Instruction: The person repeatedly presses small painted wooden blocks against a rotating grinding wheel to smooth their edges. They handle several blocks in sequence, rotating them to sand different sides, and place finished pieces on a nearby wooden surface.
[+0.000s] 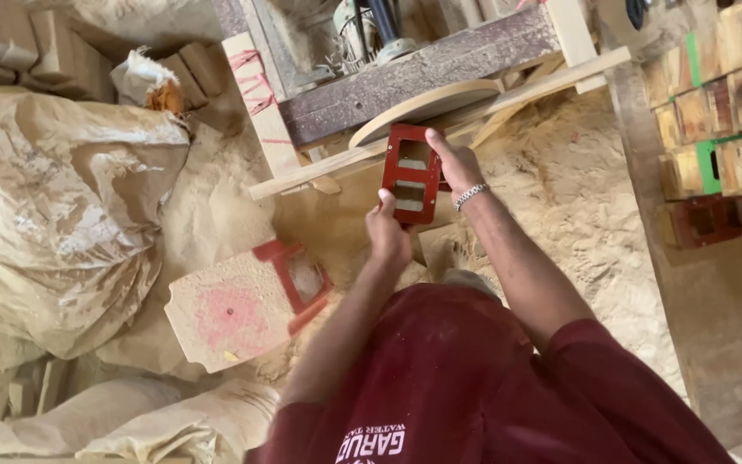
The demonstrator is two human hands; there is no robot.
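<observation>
Place: a woodworking shop — rough, dusty, plainly a working one.
Floor: sawdust (560, 198) everywhere, heaped in pale drifts under the machine and around the person's feet.
Machine: a heavy, worn bench (414, 77) up top, with a round wooden disc (427, 107) lying flat at its edge and a metal shaft rising behind.
Timber: loose planks (440, 120) lean across the frame; cut wooden blocks (62, 51) pile up in the far corner.
Stock: stacked painted wooden pieces (714, 112) on the right — red, green, orange.
Sacks: big, crumpled paper bags (53, 215) on the left, dusted all over.
Dust: it coats every surface here.
</observation>
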